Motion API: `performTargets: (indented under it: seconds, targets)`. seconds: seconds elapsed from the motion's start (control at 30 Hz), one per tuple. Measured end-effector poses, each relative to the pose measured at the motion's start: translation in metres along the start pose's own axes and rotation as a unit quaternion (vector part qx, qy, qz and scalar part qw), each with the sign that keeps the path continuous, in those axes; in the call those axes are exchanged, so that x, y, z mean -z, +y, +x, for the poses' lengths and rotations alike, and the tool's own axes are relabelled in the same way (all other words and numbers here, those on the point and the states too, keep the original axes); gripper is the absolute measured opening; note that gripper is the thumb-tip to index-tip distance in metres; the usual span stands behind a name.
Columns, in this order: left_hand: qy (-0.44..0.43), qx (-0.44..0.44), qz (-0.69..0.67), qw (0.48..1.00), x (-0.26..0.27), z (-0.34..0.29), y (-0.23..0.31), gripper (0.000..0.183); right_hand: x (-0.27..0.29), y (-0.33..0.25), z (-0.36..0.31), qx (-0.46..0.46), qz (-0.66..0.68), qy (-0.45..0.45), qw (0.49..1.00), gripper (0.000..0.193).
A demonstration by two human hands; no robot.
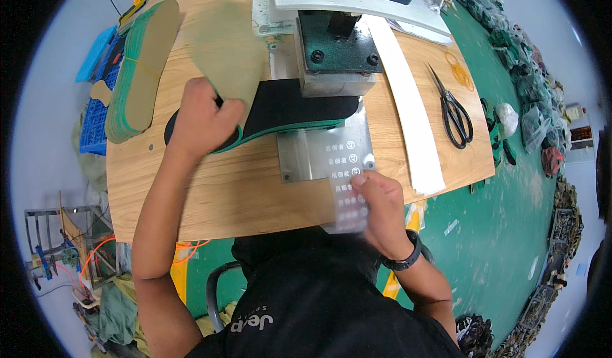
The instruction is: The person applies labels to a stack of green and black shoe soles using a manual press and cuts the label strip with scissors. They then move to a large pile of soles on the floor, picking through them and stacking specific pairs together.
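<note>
Black shirt (306,300) cloth fills the lower edge, closest to the camera, with a bare forearm on either side. The left hand (207,116) is clenched around the lower end of a tan insole (245,71), whose upper end blurs. Just under that hand, black insoles (274,106) with green edges lie across the counter (242,189) and a metal plate (299,160), their far end beneath the press head (341,84); whether it touches them cannot be told. The right hand (382,208) pinches a clear strip (344,192) with rows of white marks, its upper part over the plate and its lower end past the counter's edge. Likely troubles: a tug on the tan insole could drag the black ones askew, since the hand sits so close over them; the thin strip could curl or crease if held by one side only; and fingers straying under the press head could be trapped if it came down. Farther out, a banded insole stack (150,71) lies to the left, while a white strip (408,116), black-handled scissors (454,112) and yellow rubber bands (460,71) lie to the right.
</note>
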State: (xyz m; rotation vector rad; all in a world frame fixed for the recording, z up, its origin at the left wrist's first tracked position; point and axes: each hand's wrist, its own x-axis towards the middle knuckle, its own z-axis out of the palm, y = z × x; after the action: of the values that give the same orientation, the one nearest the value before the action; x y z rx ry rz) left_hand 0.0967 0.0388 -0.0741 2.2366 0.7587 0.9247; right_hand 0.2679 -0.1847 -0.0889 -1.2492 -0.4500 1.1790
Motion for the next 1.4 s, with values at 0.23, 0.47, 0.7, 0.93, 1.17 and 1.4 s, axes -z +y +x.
performTargets:
  seconds: [0.23, 0.47, 0.7, 0.93, 1.17, 1.4]
  targets:
    - [-0.001, -0.017, -0.041, 0.999, 0.002, -0.003, 0.002, 0.014, -0.013, -0.009, 0.059, -0.015, 0.002, -0.032, 0.999, 0.022]
    - [-0.024, -0.025, -0.039, 0.999, -0.002, -0.002, 0.003, 0.016, -0.02, -0.011, 0.068, -0.016, 0.015, -0.009, 1.0, 0.021]
    - [-0.034, -0.045, 0.024, 0.998, -0.001, -0.006, 0.005, 0.018, -0.02, -0.008, 0.069, -0.02, 0.026, -0.002, 0.999, 0.019]
    - [-0.052, -0.097, 0.068, 0.992, -0.004, -0.005, 0.005, 0.026, -0.021, -0.006, 0.069, -0.009, 0.023, -0.008, 1.0, 0.02]
    - [-0.102, -0.012, 0.152, 0.983, -0.008, -0.002, 0.026, 0.052, -0.018, -0.003, 0.072, 0.001, 0.015, -0.025, 1.0, 0.021]
    - [-0.073, -0.031, 0.111, 0.991, -0.007, -0.005, 0.014, 0.042, -0.02, -0.006, 0.015, 0.011, -0.055, -0.052, 0.997, 0.019]
